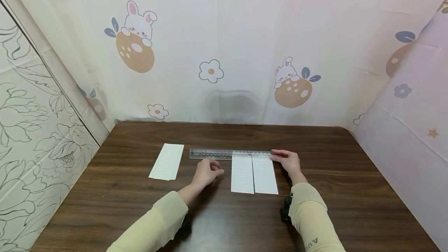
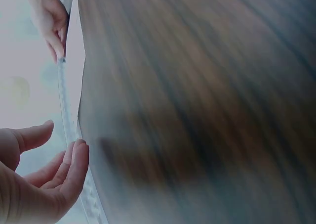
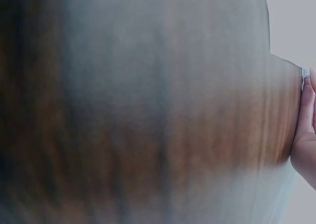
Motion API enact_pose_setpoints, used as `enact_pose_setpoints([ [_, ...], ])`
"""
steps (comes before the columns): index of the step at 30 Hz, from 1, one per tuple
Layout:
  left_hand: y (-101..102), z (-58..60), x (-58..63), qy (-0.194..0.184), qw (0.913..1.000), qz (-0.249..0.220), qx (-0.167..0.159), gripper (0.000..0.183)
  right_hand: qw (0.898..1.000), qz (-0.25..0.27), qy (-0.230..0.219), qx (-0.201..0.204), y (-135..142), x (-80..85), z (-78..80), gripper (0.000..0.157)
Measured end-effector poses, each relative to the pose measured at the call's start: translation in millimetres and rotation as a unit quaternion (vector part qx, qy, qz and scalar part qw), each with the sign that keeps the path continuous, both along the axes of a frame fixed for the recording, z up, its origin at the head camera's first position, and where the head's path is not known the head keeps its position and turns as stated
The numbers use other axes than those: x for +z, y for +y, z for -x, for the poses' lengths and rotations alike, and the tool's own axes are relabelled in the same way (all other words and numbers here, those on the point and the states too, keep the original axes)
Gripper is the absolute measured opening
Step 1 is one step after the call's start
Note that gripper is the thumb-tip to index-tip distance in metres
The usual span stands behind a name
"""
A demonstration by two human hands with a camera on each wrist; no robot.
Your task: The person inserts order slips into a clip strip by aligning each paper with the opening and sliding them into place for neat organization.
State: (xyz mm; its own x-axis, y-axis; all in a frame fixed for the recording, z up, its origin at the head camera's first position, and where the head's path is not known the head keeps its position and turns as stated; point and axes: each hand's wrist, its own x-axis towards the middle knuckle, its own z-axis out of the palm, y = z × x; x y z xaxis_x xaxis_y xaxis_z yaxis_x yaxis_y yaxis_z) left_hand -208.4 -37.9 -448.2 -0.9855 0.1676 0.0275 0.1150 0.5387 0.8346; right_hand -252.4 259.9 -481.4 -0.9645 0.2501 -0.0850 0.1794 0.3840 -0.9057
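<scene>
1. right hand (image 1: pixel 288 162) pinches the clear ruler (image 1: pixel 211 154) at its right end; held only there, it could pivot;
2. left hand (image 1: pixel 205 173), fingers loosely bent, thumb apart, holds nothing; a brush against the nearby ruler could skew it;
3. the ruler crosses the far ends of two paper strips (image 1: pixel 242 174); dragging might pull them askew

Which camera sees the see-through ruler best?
The head view: it shows nearly the whole ruler, with the right hand at one end. The left wrist view shows a thin, slanting strip, partly behind the left hand. The right wrist view shows at most a tiny bit.
</scene>
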Motion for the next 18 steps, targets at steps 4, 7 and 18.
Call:
enact_pose_setpoints([
  [4,-13.9,2.5,-1.3,0.039,0.9983,0.041,0.014,0.021,1.000,-0.008,-0.004,0.004,0.4,0.6,-0.3,0.037],
  [7,-25.0,4.1,-0.8,0.057,0.9963,0.057,0.029,0.020,1.000,-0.011,-0.005,0.006,1.0,-0.1,0.3,0.038],
  [18,-66.8,12.3,-1.9,0.113,0.9862,0.089,0.081,0.023,1.000,-0.006,0.000,0.007,1.9,-2.1,1.8,0.039],
])
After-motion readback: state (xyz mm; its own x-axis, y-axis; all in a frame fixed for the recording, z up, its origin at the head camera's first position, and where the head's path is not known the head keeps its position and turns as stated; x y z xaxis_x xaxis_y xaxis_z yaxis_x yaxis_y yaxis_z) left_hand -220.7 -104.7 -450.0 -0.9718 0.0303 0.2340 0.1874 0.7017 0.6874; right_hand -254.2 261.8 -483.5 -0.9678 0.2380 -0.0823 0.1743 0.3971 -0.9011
